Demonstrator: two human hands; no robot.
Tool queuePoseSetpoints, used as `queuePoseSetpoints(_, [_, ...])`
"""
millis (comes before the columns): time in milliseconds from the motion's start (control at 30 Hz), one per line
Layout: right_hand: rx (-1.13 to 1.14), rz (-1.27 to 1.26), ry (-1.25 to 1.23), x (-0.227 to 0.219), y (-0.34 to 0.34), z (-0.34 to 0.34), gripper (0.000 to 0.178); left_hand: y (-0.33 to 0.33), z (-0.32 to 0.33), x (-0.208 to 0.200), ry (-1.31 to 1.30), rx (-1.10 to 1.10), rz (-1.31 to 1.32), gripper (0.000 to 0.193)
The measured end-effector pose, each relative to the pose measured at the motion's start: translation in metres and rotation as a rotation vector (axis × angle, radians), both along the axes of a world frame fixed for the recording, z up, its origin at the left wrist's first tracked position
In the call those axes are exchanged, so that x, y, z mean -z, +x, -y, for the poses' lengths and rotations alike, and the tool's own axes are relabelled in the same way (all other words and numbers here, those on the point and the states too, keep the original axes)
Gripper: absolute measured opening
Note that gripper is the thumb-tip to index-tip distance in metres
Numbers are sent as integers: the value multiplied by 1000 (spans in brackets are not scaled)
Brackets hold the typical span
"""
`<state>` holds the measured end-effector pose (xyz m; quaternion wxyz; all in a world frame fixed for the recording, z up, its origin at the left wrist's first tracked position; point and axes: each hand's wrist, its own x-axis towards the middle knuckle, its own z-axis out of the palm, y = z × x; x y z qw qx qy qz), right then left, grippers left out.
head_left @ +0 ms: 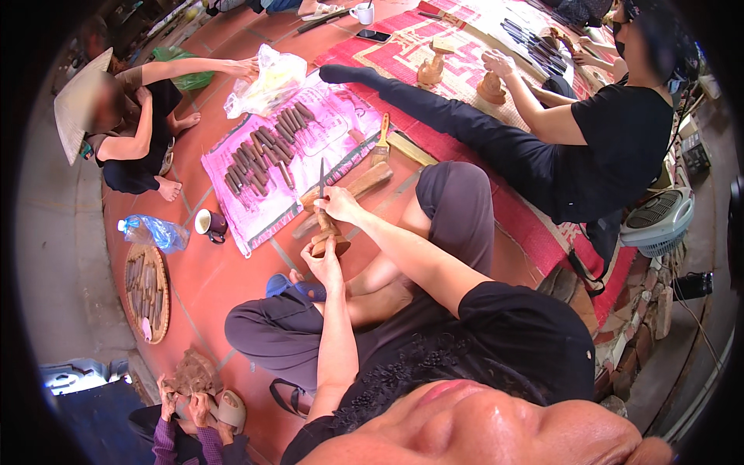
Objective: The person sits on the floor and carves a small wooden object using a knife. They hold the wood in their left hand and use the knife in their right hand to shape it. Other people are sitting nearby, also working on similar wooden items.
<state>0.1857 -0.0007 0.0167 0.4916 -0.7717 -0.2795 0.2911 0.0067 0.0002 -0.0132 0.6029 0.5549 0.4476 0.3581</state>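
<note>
Above my crossed legs, my left hand [326, 265] is closed around the round base of a small carved wooden figure [325, 230]. My right hand [339, 204] grips a thin dark carving tool [322, 172] at the figure's upper end, one end of the tool pointing away from me. Where the tool meets the wood is partly hidden by my fingers. Just beyond my hands, a long wood block [366, 184] lies on the tiles. A flat brush [382, 141] with a yellow handle rests by its far end.
Several dark-handled tools [267, 147] lie on a pink sheet [221, 167]. Left are a mug [211, 225], plastic bottle [155, 232] and round basket [162, 329] of tools. One person [128, 124] reaches toward a plastic bag [267, 81]; others [604, 147] [186, 422] handle wooden pieces.
</note>
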Motion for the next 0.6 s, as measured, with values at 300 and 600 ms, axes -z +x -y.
queuePoseSetpoints(300, [52,158,-12,-4,-8,4,28,2,9,-30,-107,19,-50,53])
queuePoseSetpoints(600, [-122,220,-72,-1,-10,6,37,2,9,-32,-66,7,-64,54])
